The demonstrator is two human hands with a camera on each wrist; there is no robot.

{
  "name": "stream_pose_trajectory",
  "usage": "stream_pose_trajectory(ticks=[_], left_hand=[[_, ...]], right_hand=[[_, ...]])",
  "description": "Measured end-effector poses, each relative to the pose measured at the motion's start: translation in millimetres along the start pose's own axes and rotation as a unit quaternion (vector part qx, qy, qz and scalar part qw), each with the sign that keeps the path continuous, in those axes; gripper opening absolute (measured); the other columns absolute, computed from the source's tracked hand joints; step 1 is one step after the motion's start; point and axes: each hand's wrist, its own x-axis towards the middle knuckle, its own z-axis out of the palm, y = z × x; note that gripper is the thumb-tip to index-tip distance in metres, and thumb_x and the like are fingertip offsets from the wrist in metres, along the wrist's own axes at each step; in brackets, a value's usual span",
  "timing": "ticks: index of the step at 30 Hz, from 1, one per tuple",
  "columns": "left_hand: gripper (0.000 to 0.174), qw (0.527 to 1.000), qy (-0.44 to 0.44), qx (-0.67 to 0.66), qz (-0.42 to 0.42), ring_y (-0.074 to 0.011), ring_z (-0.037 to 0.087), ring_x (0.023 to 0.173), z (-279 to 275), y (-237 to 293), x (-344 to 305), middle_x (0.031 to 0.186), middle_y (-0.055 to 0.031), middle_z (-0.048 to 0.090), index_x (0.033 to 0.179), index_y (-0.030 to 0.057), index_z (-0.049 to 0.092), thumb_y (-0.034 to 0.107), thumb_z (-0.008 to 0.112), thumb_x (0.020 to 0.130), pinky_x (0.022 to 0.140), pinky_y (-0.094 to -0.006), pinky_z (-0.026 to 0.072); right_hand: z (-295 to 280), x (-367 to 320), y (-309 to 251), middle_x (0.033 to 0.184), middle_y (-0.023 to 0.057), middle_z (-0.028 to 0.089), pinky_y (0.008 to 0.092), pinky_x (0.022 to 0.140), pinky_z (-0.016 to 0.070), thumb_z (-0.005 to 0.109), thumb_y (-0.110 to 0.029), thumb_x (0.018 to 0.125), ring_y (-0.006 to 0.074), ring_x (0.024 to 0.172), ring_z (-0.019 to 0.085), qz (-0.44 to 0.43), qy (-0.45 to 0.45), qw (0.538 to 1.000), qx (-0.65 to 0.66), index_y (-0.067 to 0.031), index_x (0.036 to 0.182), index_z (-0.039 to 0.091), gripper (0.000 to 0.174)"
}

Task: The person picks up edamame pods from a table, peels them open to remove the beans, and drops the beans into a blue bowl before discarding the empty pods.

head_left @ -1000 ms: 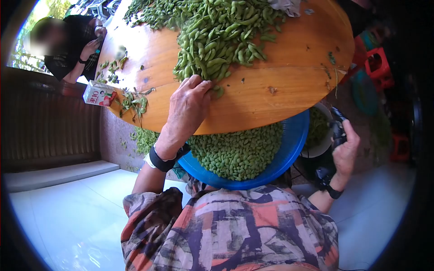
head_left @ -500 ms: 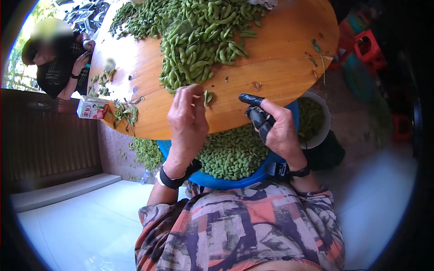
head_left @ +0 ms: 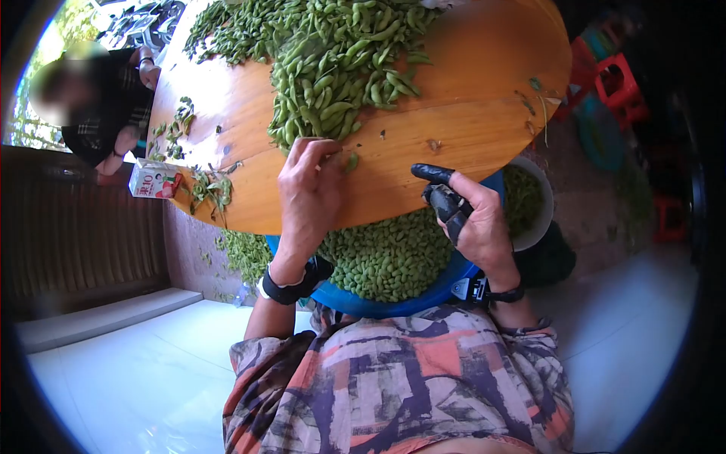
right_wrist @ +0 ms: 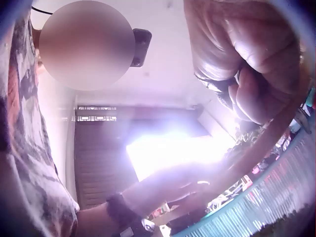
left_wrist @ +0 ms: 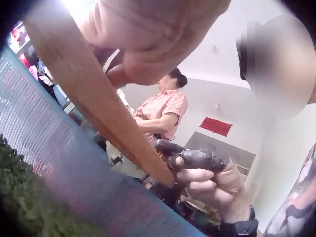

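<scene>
My left hand (head_left: 308, 189) is over the near part of the wooden table (head_left: 393, 181), its bent fingers at the lower edge of a heap of green soybean pods (head_left: 325, 91). Its fingertips are partly hidden; I cannot tell whether they pinch a pod. One loose pod (head_left: 352, 161) lies just right of them. My right hand (head_left: 482, 223) hovers by the table's near edge, fingers curled, thumb pointing left. Black coverings wrap its thumb (left_wrist: 168, 146) and a finger; nothing shows in its grasp. Below both hands, a blue basin (head_left: 378, 306) holds shelled green beans (head_left: 389, 261).
A drink carton (head_left: 151, 180) and scattered stems (head_left: 212, 193) lie on the table's left side. A white bucket (head_left: 546, 204) of green husks stands right of the basin. Red stools (head_left: 620, 87) are farther right. A seated person (head_left: 110, 113) is at the left; another person (left_wrist: 160, 111) stands beyond.
My right hand has come from above the white bucket to the table's near edge. My left hand drew back slightly from the heap, then returned to its edge; the loose pod stays on the table.
</scene>
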Motion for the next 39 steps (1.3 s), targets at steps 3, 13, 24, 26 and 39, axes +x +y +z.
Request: stream_pose_trajectory(ticks=[3,13,24,26,39], left_hand=[[0.005,0.994,0.018,-0.103,-0.045,-0.0170,0.058,0.069,-0.7,17.0,-8.7,0.085,-0.0075,0.062,0.096,0.0001,0.063,0.002,0.060,0.092,0.061,-0.0271,0.0458],[0.009,0.871,-0.094,-0.435,-0.207,-0.0054,0.052,0.063,27.4,59.0,-40.0,0.078,0.0003,0.060,0.102,-0.0009,0.062,0.004,0.061,0.095,0.054,-0.0201,0.0394],[0.004,0.868,-0.118,-0.427,-0.223,-0.0067,0.053,0.063,29.9,50.7,-47.0,0.077,-0.0005,0.060,0.095,-0.0016,0.060,0.001,0.063,0.093,0.053,-0.0205,0.0401],[0.004,0.846,-0.124,-0.452,-0.254,-0.0069,0.053,0.061,28.4,53.9,-46.8,0.076,-0.0007,0.060,0.093,-0.0015,0.061,0.002,0.063,0.093,0.052,-0.0207,0.0396],[0.006,0.875,-0.100,-0.418,-0.222,-0.0079,0.050,0.056,29.3,62.4,-49.7,0.071,-0.0013,0.059,0.090,-0.0011,0.061,0.004,0.065,0.092,0.050,-0.0214,0.0374]], right_hand=[[9.1,4.0,-2.6,0.080,0.0064,0.059,0.0247,0.065,0.0440,0.056,-0.002,0.090,0.0092,0.070,0.052,-0.038,0.004,0.999,0.031,-0.0021,0.120,0.064,0.031],[11.8,-5.4,-6.2,0.080,-0.0008,0.055,0.0200,0.055,0.0408,0.053,-0.002,0.090,0.0036,0.061,0.049,0.058,-0.030,0.966,0.251,0.0028,0.117,0.063,0.029],[2.1,-7.1,-2.2,0.072,-0.0047,0.051,0.0184,0.052,0.0365,0.047,-0.004,0.089,0.0007,0.059,0.046,0.031,-0.066,0.973,0.217,-0.0012,0.117,0.066,0.034],[-0.5,-7.8,1.1,0.072,-0.0047,0.051,0.0185,0.052,0.0367,0.047,-0.003,0.089,0.0007,0.059,0.046,0.032,-0.078,0.970,0.229,-0.0014,0.116,0.066,0.033],[-4.1,-13.3,2.9,0.079,-0.0018,0.049,0.0196,0.055,0.0362,0.053,0.001,0.087,0.0037,0.066,0.048,-0.018,-0.081,0.977,0.195,0.0009,0.112,0.066,0.028]])
